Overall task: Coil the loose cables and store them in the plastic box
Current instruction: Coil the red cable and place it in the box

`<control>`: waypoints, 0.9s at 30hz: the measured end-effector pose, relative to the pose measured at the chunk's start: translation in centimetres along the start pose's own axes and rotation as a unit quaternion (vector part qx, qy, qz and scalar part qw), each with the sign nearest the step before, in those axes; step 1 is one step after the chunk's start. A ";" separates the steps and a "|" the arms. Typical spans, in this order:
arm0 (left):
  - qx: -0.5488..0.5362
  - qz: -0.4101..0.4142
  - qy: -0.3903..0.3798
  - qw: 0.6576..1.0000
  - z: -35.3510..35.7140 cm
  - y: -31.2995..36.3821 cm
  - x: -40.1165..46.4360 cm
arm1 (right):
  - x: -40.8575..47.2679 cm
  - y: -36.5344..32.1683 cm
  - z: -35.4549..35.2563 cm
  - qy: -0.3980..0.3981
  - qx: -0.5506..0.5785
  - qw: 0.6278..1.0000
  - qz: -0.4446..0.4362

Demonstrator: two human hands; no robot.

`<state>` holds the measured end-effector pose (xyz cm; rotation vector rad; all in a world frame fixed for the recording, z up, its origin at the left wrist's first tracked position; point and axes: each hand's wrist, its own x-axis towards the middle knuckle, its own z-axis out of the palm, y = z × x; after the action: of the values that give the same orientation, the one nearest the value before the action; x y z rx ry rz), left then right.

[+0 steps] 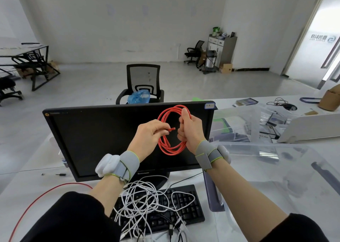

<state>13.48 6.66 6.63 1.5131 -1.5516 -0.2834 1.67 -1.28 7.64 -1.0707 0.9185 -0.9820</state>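
A red cable [170, 131] hangs in the air in front of a black monitor [110, 140], wound into an oval coil of several loops. The right hand [189, 129] is clenched round the bundled loops on the coil's right side, thumb up. The left hand [149, 133] pinches the cable's loose end, a short red plug tip, between fingertips at the middle of the coil. Both wrists wear grey straps with white pads.

Below the hands, a tangle of white cables [145, 205] lies loose over a black keyboard [184, 208] on the counter [27, 182], with a few thin black cables mixed in near the bottom edge. A single red wire [36, 199] curves across the counter on the left.

To the right stands a clear plastic box [303, 177]; its walls are see-through and I cannot tell what, if anything, lies inside. Behind it, a second clear container [239, 123] holds flat packets and dark items, too blurred to count. Further back on the counter lie a small coil of black cable [281, 103] and a brown cardboard box [330, 100].

Beyond the monitor stands one black office chair [142, 79] with a blue plastic bag [138, 96] on its seat.
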 end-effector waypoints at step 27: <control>-0.041 -0.078 0.159 0.983 -3.6 -1.2 1.3 | 4.3 3.1 -5.7 0.204 0.168 0.956 0.128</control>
<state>17.11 6.77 8.34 1.5331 -1.1606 -0.1805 -1.81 -6.28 2.87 -0.4534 1.1410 -1.1114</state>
